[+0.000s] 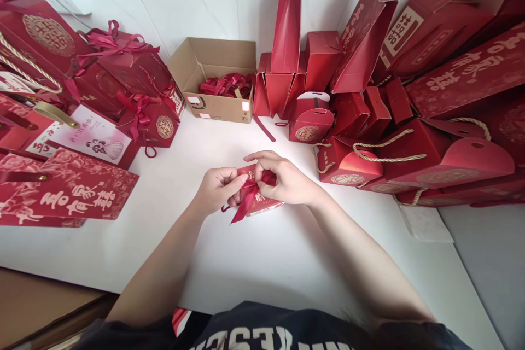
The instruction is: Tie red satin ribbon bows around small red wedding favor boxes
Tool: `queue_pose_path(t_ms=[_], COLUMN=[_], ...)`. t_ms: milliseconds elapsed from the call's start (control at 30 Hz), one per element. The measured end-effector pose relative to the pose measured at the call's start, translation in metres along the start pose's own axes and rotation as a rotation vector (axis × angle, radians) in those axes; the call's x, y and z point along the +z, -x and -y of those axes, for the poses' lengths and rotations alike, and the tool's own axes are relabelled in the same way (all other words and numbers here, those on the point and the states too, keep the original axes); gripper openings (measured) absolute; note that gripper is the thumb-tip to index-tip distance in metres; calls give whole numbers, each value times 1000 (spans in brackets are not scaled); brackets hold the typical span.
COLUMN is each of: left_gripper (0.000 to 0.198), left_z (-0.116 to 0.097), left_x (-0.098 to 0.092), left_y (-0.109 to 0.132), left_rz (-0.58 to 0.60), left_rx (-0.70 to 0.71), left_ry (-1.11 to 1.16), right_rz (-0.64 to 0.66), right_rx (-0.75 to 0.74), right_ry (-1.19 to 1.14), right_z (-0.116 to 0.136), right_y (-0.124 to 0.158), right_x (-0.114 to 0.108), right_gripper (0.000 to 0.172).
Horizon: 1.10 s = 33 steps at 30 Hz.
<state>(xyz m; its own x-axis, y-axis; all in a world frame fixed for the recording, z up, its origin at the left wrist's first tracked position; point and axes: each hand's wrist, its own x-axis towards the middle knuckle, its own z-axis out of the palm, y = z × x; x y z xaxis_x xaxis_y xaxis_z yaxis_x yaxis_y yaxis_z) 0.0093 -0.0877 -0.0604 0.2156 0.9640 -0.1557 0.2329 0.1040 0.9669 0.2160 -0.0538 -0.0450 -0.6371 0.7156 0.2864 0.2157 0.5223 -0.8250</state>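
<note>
A small red gift box [266, 207] with light lettering lies on the white table in front of me, partly covered by my hands. Across its top runs a dark red ribbon [245, 206], one tail hanging toward me. My left hand [217, 190] is closed at the box's left side, thumb and fingers pinching ribbon there; exactly how much they grip is hidden. From the right, my right hand [287, 179] pinches the ribbon over the top of the box, its thumb and forefinger curled together.
Behind stands an open cardboard box [221, 111] holding loose red ribbons [227, 86]. Decorated red boxes and bags [88, 188] crowd the left; several red gift boxes [348, 159], some with rope handles, are stacked at the right. A ribbon strip [264, 128] lies near the cardboard box.
</note>
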Motion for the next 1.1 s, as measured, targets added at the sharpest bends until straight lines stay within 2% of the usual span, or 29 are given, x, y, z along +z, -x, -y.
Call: queue_pose_path(t_ms=[167, 267, 367, 467, 533, 633, 767, 933, 1100], left_gripper=[42, 45, 47, 47, 48, 52, 51, 39, 42], left_z=[-3, -6, -7, -7, -9, -13, -19, -21, -23], left_x=[-4, -10, -15, -14, -12, -7, -6, -8, -12], left_y=[1, 1, 0, 1, 3, 6, 9, 10, 12], left_rz=[11, -12, -18, -2, -32, -76, -48, 29, 48], left_rx=[-8, 15, 21, 8, 8, -5, -37, -63, -41], left_ry=[-2, -22, -29, -48, -101, -208, -275, -309, -347], right_rz=[34, -5, -38, 41, 98, 167, 249, 214, 244], right_rx=[44, 141, 200, 242, 249, 216, 195, 211, 202], right_ry=[-114, -206, -155, -187, -222, -239, -283, -335, -355], right_z=[1, -2, -7, -8, -8, -7, -8, -13, -16], right_y=[1, 3, 5, 5, 4, 3, 3, 4, 2], right_x=[-12, -27, -35, -33, -29, -26, -27, -25, -22], right_gripper=[3, 16, 22, 22, 21, 23, 26, 32, 36])
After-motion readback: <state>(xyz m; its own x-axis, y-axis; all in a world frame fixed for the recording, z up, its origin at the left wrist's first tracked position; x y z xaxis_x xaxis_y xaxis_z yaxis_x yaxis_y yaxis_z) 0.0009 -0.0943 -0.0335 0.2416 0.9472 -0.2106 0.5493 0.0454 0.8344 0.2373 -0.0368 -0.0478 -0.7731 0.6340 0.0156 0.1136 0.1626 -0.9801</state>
